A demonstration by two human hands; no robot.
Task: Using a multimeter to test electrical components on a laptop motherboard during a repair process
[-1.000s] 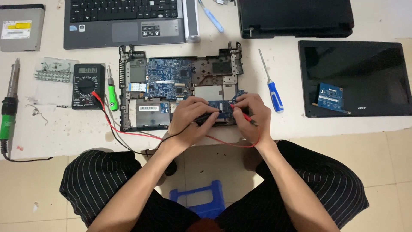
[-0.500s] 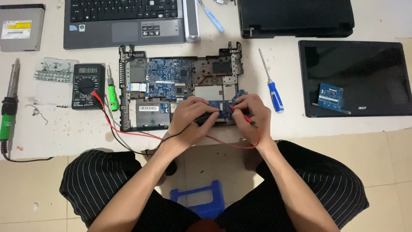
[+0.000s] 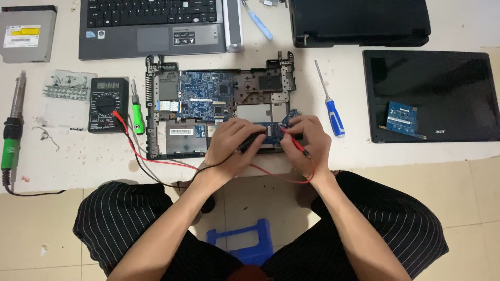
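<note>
- At the far left of the white table (image 3: 62, 156) lies a soldering iron with a green handle (image 3: 11, 136), and above it a grey metal optical drive (image 3: 27, 32).
- Next to the right is a black digital multimeter (image 3: 108, 104), and just beside it a small screwdriver with a green handle (image 3: 137, 113).
- From the multimeter a red wire (image 3: 156, 160) and a black wire (image 3: 156, 179) run to the right, toward the hands.
- In the middle lies the opened laptop base with a blue circuit board (image 3: 219, 99); above it is a grey keyboard cover (image 3: 156, 26).
- The left hand (image 3: 234, 145) rests on the lower right part of the laptop base and is closed around a black test probe (image 3: 250, 141).
- The right hand (image 3: 307, 143) is just beside it, and its fingers pinch a red test probe (image 3: 291, 139); the tip points at a small blue board (image 3: 272, 132) between the two hands.
- The two hands are close together but I cannot tell if they touch.
- Right of the hands lies a screwdriver with a blue handle (image 3: 330, 109).
- At the far right is a black laptop screen panel (image 3: 453, 88) with a small blue card (image 3: 402, 118) on it, and above it a black plastic cover (image 3: 359, 21).
</note>
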